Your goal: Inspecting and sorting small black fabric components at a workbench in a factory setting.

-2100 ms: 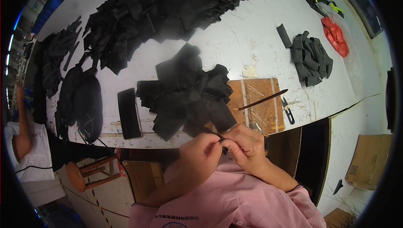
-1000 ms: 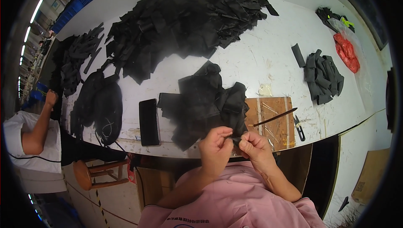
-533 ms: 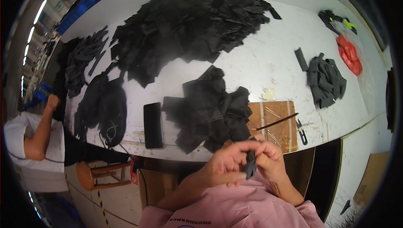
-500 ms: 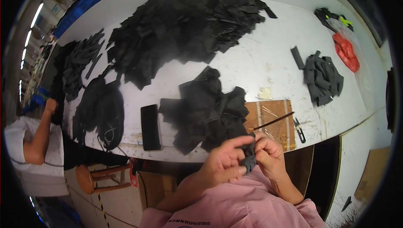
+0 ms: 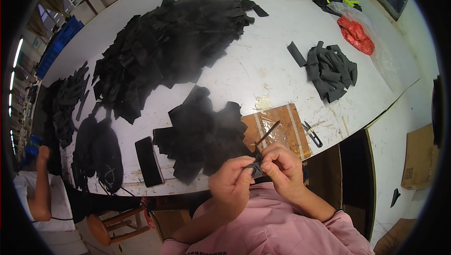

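Just in front of my chest, a small dark fabric piece is pinched between both hands. My left hand grips its left side with thumb and fingers. On the opposite side, my right hand closes on it, and the fingertips nearly meet. Much of the piece is hidden by the fingers. Beyond the hands lies a brown board with clear tape or film, and a thin dark stick slants over it. Left of the board spreads a heap of black fabric pieces.
A large black fabric pile covers the far table. Thread snips lie right of the board, below a smaller dark fabric pile. A phone, black bag and red plastic bag also lie there. Another person is at left.
My left fingers, spread earlier, have closed onto the fabric piece, and both hands have drawn together around it. The whole view has turned, so the table things appear shifted left.
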Demonstrator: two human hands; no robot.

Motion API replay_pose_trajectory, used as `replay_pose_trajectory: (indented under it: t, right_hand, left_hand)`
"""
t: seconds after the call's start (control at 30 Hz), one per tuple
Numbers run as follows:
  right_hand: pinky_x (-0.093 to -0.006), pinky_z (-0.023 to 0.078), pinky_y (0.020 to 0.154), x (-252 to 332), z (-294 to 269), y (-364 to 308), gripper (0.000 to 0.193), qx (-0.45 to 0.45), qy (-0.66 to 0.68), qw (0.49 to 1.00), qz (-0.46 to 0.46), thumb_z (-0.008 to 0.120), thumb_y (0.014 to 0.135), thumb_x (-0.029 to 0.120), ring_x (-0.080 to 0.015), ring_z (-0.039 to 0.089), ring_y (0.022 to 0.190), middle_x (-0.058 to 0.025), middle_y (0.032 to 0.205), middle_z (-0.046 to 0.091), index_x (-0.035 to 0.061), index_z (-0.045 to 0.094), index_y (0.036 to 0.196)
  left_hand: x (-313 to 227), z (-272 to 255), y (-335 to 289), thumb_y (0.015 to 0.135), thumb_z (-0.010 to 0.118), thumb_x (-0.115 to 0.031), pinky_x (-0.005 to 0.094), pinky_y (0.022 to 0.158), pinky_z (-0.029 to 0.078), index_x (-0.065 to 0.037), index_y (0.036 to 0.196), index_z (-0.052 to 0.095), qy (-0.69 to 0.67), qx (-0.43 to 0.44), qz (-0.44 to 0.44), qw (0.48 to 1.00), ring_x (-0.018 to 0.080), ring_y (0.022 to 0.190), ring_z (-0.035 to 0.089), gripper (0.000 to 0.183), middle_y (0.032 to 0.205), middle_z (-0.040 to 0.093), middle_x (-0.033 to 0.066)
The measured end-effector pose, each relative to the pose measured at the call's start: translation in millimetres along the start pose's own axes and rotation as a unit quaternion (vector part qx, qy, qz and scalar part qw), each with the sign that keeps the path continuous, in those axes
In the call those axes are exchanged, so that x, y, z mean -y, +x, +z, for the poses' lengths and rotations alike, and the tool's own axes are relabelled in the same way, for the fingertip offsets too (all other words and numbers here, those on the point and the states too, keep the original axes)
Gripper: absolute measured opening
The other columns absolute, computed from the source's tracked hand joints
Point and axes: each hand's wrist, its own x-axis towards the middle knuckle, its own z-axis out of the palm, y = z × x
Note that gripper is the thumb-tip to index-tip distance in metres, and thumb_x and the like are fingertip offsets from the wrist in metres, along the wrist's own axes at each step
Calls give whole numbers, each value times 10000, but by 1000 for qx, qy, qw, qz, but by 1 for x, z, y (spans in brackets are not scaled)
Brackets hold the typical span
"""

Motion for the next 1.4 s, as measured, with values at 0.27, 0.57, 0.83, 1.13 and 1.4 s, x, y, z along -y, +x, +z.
replay_pose_trajectory:
  t: [0.27,0.57,0.83,1.13,1.4]
  right_hand:
    - [-238,360,551,59,-27,20,139,69,65,995,11,529,818,139,-134,454,628,-47,697,475,17,498,758]
    - [-170,300,461,43,-45,68,214,94,182,958,201,490,861,225,-23,370,541,46,615,449,48,513,743]
    - [-154,261,418,4,-37,71,257,116,254,931,236,545,822,313,-38,331,486,33,587,406,74,511,731]
    - [-161,303,475,16,-41,75,226,147,203,943,221,523,832,270,-26,384,555,42,629,454,57,523,759]
    - [-180,327,493,-41,-37,58,211,121,225,930,263,493,841,243,-37,399,569,26,652,481,42,526,786]
  left_hand:
    - [-36,-4,39,756,417,115,179,318,278,21,1109,356,-563,351,-217,717,60,358,353,370,796,552,175]
    - [-20,8,93,794,370,20,213,357,314,33,1145,368,-569,234,-263,743,64,318,284,352,704,520,130]
    - [14,0,96,767,431,14,190,355,291,20,1105,415,-504,165,-317,787,48,353,285,338,727,535,95]
    - [1,4,79,738,447,7,222,359,323,47,1121,347,-470,206,-186,838,65,359,307,397,770,540,139]
    - [37,6,67,762,476,6,238,493,421,26,1082,428,-303,166,-180,921,102,604,512,324,844,554,85]
